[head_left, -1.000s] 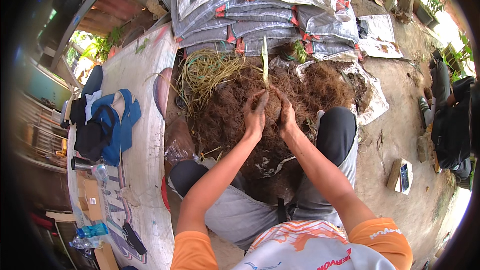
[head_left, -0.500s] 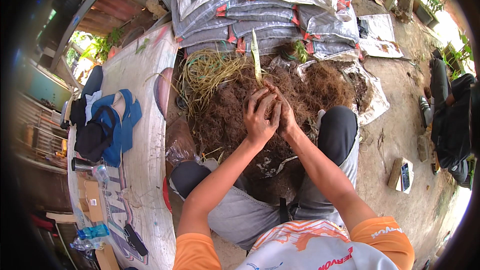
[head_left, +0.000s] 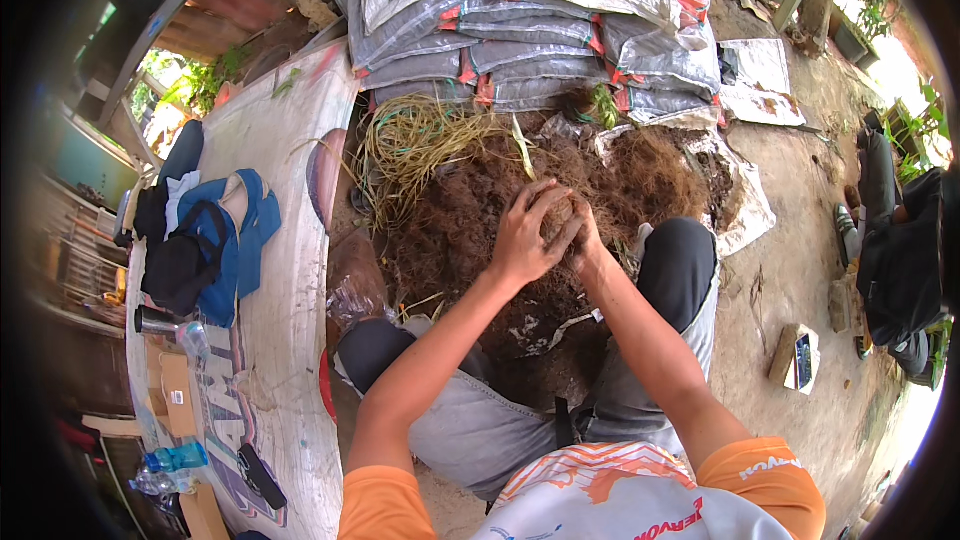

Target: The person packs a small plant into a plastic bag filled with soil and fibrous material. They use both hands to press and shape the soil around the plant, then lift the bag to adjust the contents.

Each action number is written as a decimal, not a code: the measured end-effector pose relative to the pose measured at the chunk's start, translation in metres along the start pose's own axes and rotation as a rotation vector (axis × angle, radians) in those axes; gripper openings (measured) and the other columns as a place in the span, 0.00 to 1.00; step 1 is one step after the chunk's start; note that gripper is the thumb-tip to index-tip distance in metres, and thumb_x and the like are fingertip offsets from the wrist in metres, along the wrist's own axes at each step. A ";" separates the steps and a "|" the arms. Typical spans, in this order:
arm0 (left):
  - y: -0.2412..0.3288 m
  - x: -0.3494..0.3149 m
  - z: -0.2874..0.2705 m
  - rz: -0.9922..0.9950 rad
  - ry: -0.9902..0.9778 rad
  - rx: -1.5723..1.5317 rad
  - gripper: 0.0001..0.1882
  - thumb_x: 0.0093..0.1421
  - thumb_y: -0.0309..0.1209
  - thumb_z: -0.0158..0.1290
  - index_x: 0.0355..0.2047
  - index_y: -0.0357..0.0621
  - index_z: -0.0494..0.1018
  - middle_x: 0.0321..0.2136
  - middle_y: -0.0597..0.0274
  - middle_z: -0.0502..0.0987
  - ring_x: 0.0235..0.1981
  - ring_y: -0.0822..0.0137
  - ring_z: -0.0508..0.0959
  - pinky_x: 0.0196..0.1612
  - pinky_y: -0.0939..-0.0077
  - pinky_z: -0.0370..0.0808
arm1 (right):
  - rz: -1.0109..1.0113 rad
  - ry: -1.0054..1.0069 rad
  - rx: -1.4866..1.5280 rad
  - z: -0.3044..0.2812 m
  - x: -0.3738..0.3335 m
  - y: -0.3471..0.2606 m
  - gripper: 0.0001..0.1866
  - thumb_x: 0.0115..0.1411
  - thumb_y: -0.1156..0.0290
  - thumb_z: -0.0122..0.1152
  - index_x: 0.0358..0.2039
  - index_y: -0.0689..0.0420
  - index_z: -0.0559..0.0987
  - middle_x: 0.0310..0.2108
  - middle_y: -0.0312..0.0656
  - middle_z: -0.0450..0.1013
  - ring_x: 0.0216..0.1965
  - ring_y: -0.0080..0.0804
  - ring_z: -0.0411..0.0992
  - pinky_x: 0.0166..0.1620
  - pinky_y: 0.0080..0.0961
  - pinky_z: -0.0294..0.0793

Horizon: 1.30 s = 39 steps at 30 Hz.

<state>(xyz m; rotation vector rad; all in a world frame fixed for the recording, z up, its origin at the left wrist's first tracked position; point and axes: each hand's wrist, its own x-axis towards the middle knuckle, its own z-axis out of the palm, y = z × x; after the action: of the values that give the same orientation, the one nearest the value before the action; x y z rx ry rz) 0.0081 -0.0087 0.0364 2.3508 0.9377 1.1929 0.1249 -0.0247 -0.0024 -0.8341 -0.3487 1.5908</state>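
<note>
My left hand [head_left: 527, 237] and my right hand [head_left: 588, 237] are cupped together around a clump of brown fibrous material [head_left: 557, 217]. The fingers of my left hand curl over its top, and my right hand presses from the other side. A pale green, blade-like leaf [head_left: 522, 148] sticks out beyond my fingertips; its base is hidden behind them. Under and beyond my hands lies a loose heap of dark brown fibre [head_left: 440, 230]. A lighter brown tuft of fibre [head_left: 655, 172] sits to its right.
Stacked grey sacks [head_left: 540, 35] stand behind the heap. Yellowish-green string [head_left: 415, 145] lies tangled at its far left. A white table-like surface [head_left: 290, 190] on the left bears a blue garment [head_left: 255, 230] and bottles. A phone on a block [head_left: 803, 360] and another person [head_left: 905, 260] are at right.
My hands have come slightly nearer to me and tilted the clump, so its rounded fibrous surface shows more between them. The leaf has lowered and appears shorter.
</note>
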 end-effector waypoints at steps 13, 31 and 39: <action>-0.024 -0.016 0.012 0.322 0.199 0.089 0.16 0.54 0.36 0.54 0.41 0.45 0.76 0.44 0.54 0.74 0.48 0.48 0.72 0.52 0.55 0.71 | 0.012 -0.120 0.122 0.005 -0.002 0.000 0.17 0.66 0.60 0.41 0.47 0.55 0.72 0.40 0.38 0.72 0.41 0.30 0.72 0.41 0.29 0.77; -0.001 -0.009 0.018 -0.677 0.277 -0.851 0.23 0.63 0.43 0.51 0.52 0.41 0.66 0.48 0.59 0.70 0.49 0.68 0.69 0.53 0.72 0.65 | -0.567 0.239 -0.584 0.031 -0.010 0.005 0.17 0.63 0.66 0.52 0.45 0.67 0.74 0.39 0.45 0.74 0.39 0.27 0.69 0.44 0.25 0.69; -0.016 -0.015 0.026 -0.778 0.461 -1.015 0.19 0.61 0.42 0.53 0.46 0.42 0.68 0.41 0.60 0.74 0.41 0.68 0.75 0.44 0.73 0.73 | -0.562 0.058 -0.868 0.026 -0.001 0.001 0.21 0.63 0.70 0.49 0.56 0.60 0.65 0.50 0.50 0.67 0.51 0.37 0.68 0.53 0.29 0.66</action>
<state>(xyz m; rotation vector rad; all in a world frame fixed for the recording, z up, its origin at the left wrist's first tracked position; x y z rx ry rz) 0.0162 -0.0077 0.0027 0.8225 0.9125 1.3822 0.1065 -0.0200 0.0151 -1.2807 -1.1668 0.8506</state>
